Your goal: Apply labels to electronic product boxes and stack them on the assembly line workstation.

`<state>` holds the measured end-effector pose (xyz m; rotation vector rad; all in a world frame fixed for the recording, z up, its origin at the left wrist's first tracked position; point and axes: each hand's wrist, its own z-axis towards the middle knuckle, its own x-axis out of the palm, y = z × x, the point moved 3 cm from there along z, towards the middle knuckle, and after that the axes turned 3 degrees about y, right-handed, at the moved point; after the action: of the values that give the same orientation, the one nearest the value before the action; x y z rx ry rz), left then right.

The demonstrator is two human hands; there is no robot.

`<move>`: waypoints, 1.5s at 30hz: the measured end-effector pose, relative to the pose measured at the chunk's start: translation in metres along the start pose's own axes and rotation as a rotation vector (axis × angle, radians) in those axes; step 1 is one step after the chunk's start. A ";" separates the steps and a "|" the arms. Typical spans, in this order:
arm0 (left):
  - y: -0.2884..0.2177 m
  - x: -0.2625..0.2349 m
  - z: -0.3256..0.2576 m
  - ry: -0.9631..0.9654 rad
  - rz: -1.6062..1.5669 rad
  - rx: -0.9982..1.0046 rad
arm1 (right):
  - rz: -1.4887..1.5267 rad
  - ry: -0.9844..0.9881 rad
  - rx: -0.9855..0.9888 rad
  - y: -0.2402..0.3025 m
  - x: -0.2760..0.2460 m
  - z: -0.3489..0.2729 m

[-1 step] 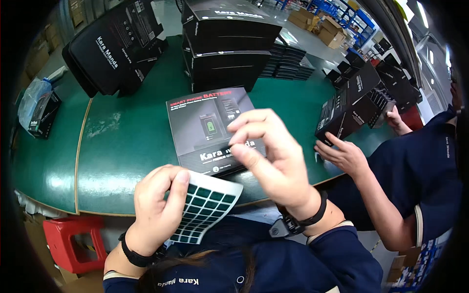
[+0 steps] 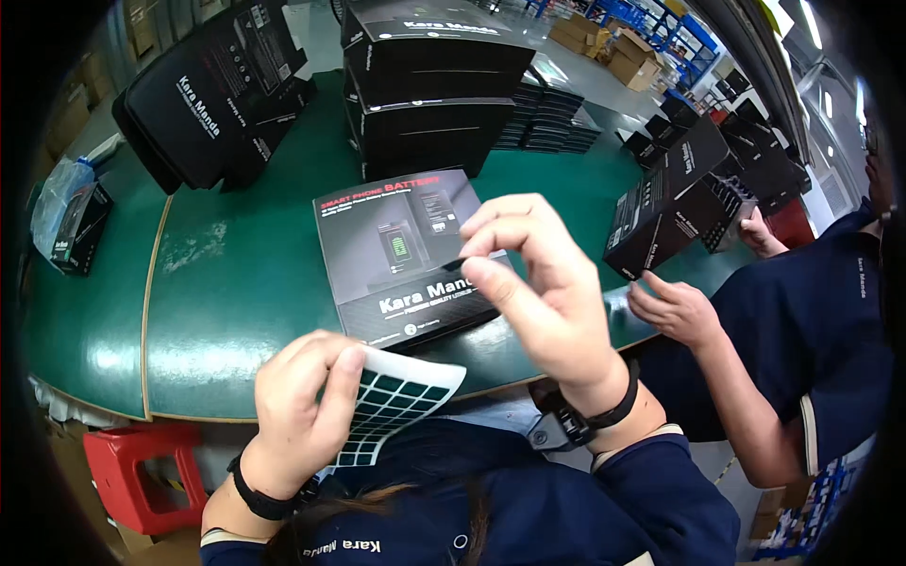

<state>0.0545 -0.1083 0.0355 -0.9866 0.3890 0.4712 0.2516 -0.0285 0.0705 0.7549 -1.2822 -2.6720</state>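
My left hand (image 2: 300, 410) holds a white backing sheet (image 2: 401, 401) with a grid of dark square stickers, at the near edge of the green table (image 2: 236, 283). My right hand (image 2: 543, 283) is raised over a flat black product box (image 2: 401, 255) that lies face up on the table. Its thumb and forefinger pinch a small dark sticker (image 2: 453, 265) just above the box's right side. Both wrists wear black bands.
Stacked black boxes (image 2: 429, 90) stand at the back, and more lean at the back left (image 2: 203, 99). A small box and a plastic bag (image 2: 71, 222) lie at far left. A co-worker's hand (image 2: 675, 307) handles a black box (image 2: 661, 212) at right. Below left stands a red stool (image 2: 142, 472).
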 end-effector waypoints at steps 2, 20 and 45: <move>-0.004 0.002 0.000 0.037 0.032 0.189 | -0.255 0.051 0.016 -0.004 -0.028 0.005; 0.020 0.025 -0.005 0.163 -0.091 0.056 | -0.260 0.785 0.371 -0.051 -0.052 0.021; 0.021 0.026 -0.007 0.146 -0.094 0.062 | -0.262 0.826 0.284 -0.055 -0.046 0.026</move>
<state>0.0641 -0.0997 0.0039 -0.9777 0.4831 0.3018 0.2869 0.0379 0.0609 1.9017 -1.3555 -1.9161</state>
